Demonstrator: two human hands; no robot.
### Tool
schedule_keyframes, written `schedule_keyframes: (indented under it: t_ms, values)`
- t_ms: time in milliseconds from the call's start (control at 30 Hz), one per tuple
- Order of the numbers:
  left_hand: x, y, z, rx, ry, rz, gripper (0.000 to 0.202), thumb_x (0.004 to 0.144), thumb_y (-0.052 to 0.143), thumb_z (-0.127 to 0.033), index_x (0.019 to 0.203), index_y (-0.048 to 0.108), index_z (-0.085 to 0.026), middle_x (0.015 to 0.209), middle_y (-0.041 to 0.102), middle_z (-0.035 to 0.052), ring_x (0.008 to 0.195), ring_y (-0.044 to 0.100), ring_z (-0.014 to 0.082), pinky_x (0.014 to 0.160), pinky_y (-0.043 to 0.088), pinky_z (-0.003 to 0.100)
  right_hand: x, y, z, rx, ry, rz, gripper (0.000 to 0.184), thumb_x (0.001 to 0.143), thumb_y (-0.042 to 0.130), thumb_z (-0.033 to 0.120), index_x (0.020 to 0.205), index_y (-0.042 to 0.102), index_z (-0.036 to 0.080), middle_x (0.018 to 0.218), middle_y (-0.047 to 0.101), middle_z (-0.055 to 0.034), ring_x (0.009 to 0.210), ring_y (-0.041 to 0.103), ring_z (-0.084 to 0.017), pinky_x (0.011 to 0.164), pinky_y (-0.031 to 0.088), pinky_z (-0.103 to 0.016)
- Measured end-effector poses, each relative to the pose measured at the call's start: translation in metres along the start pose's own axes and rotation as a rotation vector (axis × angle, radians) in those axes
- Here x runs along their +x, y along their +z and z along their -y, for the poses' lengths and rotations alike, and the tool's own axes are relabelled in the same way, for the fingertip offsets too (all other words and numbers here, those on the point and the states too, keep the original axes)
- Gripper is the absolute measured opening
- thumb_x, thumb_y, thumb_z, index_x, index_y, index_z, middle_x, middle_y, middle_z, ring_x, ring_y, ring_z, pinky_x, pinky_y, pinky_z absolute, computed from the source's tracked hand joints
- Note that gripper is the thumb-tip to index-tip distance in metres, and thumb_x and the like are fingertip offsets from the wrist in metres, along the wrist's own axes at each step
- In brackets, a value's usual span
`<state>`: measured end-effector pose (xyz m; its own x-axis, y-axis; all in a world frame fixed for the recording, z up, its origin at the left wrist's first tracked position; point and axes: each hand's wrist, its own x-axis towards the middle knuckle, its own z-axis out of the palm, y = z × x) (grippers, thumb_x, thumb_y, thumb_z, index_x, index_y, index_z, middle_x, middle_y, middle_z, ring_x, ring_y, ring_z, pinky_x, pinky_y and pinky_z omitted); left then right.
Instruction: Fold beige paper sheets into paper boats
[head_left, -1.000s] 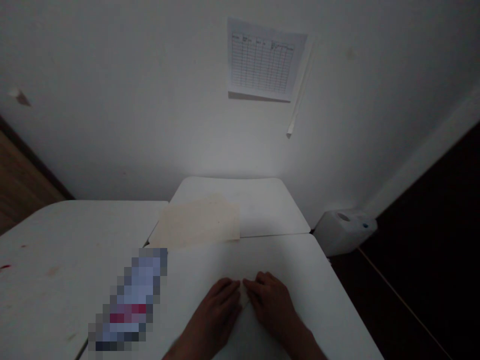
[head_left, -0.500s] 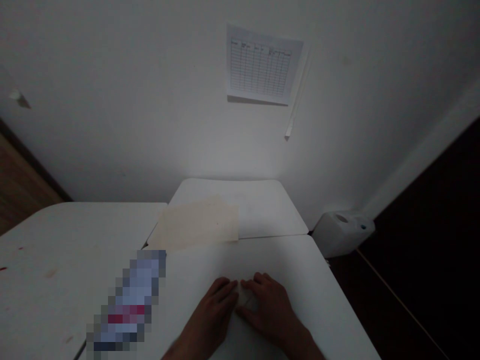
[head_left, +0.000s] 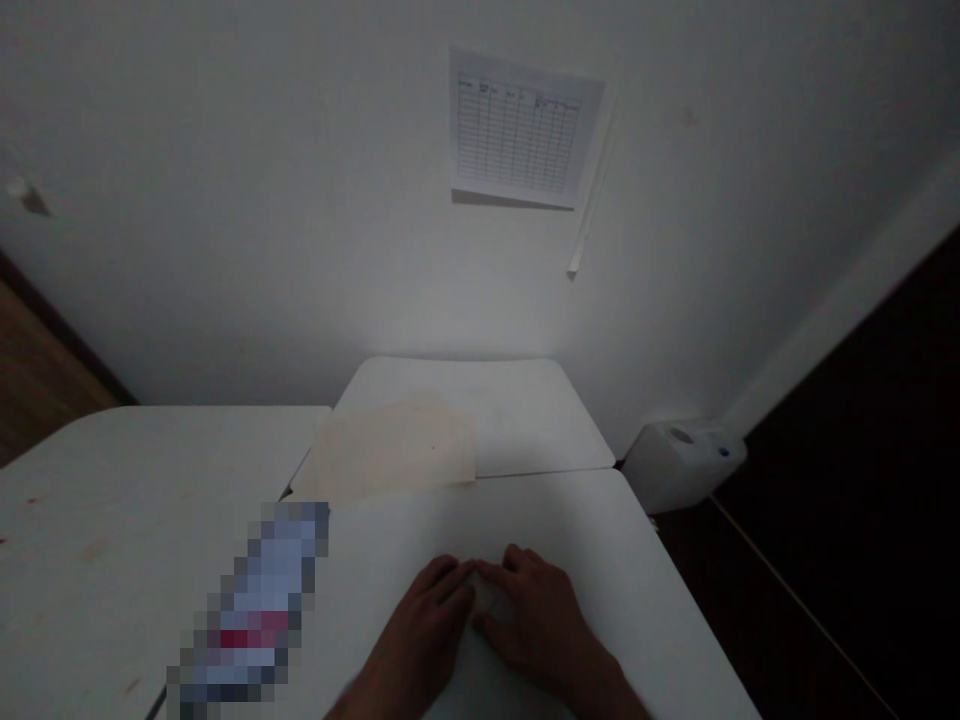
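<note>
My left hand [head_left: 435,620] rests on the white table [head_left: 360,590] with its fingers bent and pressed together. Opposite it, my right hand [head_left: 540,610] has its fingers curled, with the thumb a little away from the index finger. The index fingertips of both hands meet. In the small gap between the hands, faint lines show on a pale, thin thing [head_left: 491,602], perhaps paper or film. It is too dim against the tabletop to name, and the fingers cover much of it.
A tan sheet [head_left: 397,450] lies across the tabletop seam. At the left is a blurred-out bluish item [head_left: 262,590]. A second white table [head_left: 90,500] adjoins. A printed grid sheet [head_left: 525,130] hangs on the wall, and a white plastic container [head_left: 675,465] stands at the right.
The right index fingertip has moved left and now touches the left one, closing the small gap. Otherwise both hands stay in place.
</note>
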<state>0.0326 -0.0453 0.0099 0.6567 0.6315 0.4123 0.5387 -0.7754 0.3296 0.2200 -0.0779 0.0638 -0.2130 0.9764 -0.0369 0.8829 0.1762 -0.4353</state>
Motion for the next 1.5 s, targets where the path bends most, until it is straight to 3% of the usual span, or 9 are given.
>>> schedule_keyframes:
  t_ms: [200,500,700,767,867,1000,1133,1300,1500]
  values:
    - [0.001,-0.004,-0.002,0.164,-0.062,-0.015,0.028,0.082,0.051,-0.007,0.096,0.068,-0.024,0.116,0.069,0.002,0.102,0.059,0.03,0.082,0.053,0.052,0.004,-0.001,0.0,-0.008,0.046,0.032,0.048,0.076,0.066,0.041,0.123,0.059,0.034,0.107,0.061,-0.0049,0.097,0.059,-0.024,0.085,0.043,-0.035]
    - [-0.01,-0.021,0.009,0.276,-0.191,-0.078,0.016,0.087,0.057,-0.027,0.094,0.072,-0.03,0.109,0.073,-0.0017,0.09,0.062,0.0285,0.072,0.051,0.044,0.003,0.001,0.0,0.034,0.055,0.0,0.05,0.075,0.068,0.04,0.123,0.06,0.033,0.106,0.06,-0.0048,0.099,0.058,-0.024,0.087,0.042,-0.034]
    - [-0.017,-0.022,0.015,0.299,-0.206,-0.092,0.021,0.088,0.055,-0.026,0.103,0.069,-0.025,0.106,0.073,0.0025,0.08,0.062,0.0259,0.068,0.053,0.044,0.002,0.001,0.0,0.017,0.05,-0.006,0.048,0.075,0.066,0.041,0.122,0.06,0.033,0.105,0.059,-0.0046,0.097,0.058,-0.023,0.085,0.043,-0.032]
    - [-0.02,-0.018,0.017,0.302,-0.187,-0.113,0.023,0.088,0.053,-0.023,0.106,0.068,-0.024,0.108,0.072,0.0044,0.083,0.064,0.0267,0.071,0.054,0.046,0.002,0.002,-0.001,0.02,0.054,-0.009,0.049,0.075,0.067,0.041,0.123,0.06,0.033,0.107,0.06,-0.0053,0.098,0.058,-0.024,0.087,0.042,-0.033]
    - [-0.024,-0.012,0.019,0.307,-0.087,-0.159,0.033,0.089,0.048,-0.016,0.117,0.063,-0.02,0.123,0.066,0.0087,0.104,0.062,0.0296,0.083,0.055,0.047,0.003,0.004,-0.003,0.017,0.065,0.006,0.052,0.074,0.068,0.042,0.124,0.059,0.033,0.113,0.059,-0.006,0.103,0.057,-0.025,0.09,0.042,-0.035]
    - [-0.024,-0.011,0.016,0.299,0.104,-0.005,0.051,0.088,0.045,-0.011,0.138,0.046,-0.019,0.144,0.047,0.009,0.13,0.046,0.0261,0.099,0.05,0.041,0.001,0.007,-0.004,0.031,0.042,-0.016,0.05,0.076,0.067,0.039,0.125,0.058,0.032,0.111,0.059,-0.0056,0.101,0.057,-0.024,0.088,0.043,-0.034]
    - [-0.018,-0.018,0.012,0.242,0.146,0.118,0.057,0.09,0.047,-0.013,0.145,0.035,-0.019,0.147,0.042,0.0082,0.133,0.042,0.0223,0.104,0.046,0.036,-0.003,0.012,-0.003,0.006,0.032,-0.047,0.051,0.079,0.066,0.038,0.129,0.055,0.033,0.113,0.059,-0.0066,0.102,0.056,-0.025,0.088,0.044,-0.036]
    - [-0.014,-0.024,0.006,0.225,0.088,0.112,0.053,0.094,0.048,-0.022,0.145,0.036,-0.023,0.146,0.043,0.0064,0.13,0.046,0.0223,0.102,0.047,0.037,-0.009,0.019,-0.003,-0.069,0.093,-0.068,0.049,0.084,0.062,0.041,0.131,0.052,0.034,0.122,0.055,-0.0102,0.11,0.053,-0.03,0.09,0.043,-0.042]
    - [-0.014,-0.024,0.003,0.212,0.068,0.083,0.052,0.094,0.048,-0.024,0.144,0.037,-0.026,0.145,0.045,0.0051,0.128,0.049,0.023,0.102,0.047,0.04,-0.021,0.019,-0.019,-0.133,0.167,-0.124,0.042,0.091,0.054,0.042,0.132,0.052,0.033,0.11,0.059,-0.0088,0.102,0.056,-0.028,0.085,0.045,-0.04]
